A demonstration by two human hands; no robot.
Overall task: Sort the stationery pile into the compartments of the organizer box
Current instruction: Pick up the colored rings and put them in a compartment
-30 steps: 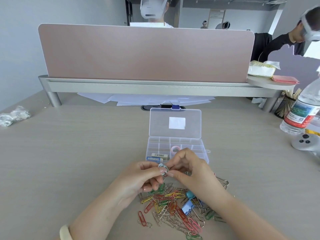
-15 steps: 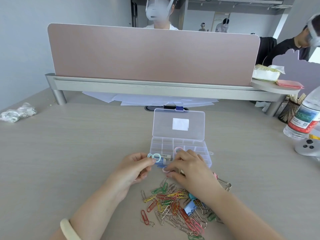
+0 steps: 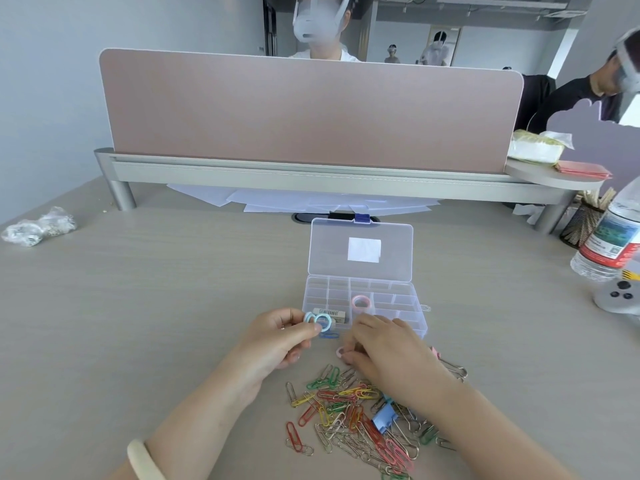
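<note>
- Pale wood-grain table (image 3: pixel 173 323) below a pink divider screen (image 3: pixel 311 112) carries the clear plastic organizer box (image 3: pixel 401 306), lid open, just beyond both hands
- Left hand (image 3: pixel 277 341) pinches two pale blue plastic rings (image 3: pixel 318 322) over the box's near-left corner
- Right hand (image 3: pixel 388 355) curls down, fingertips closing on a small pink plastic ring (image 3: pixel 341 352) lying between the box and the pile of coloured wire paper clips (image 3: pixel 353 417)
- Rings look light, stiff and slippery, so a rim pinch between thumb and forefinger should suit

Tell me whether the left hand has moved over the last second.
Yes. The left hand, holding blue rings, has moved forward, away from the person, to the front left corner of the box.
</note>
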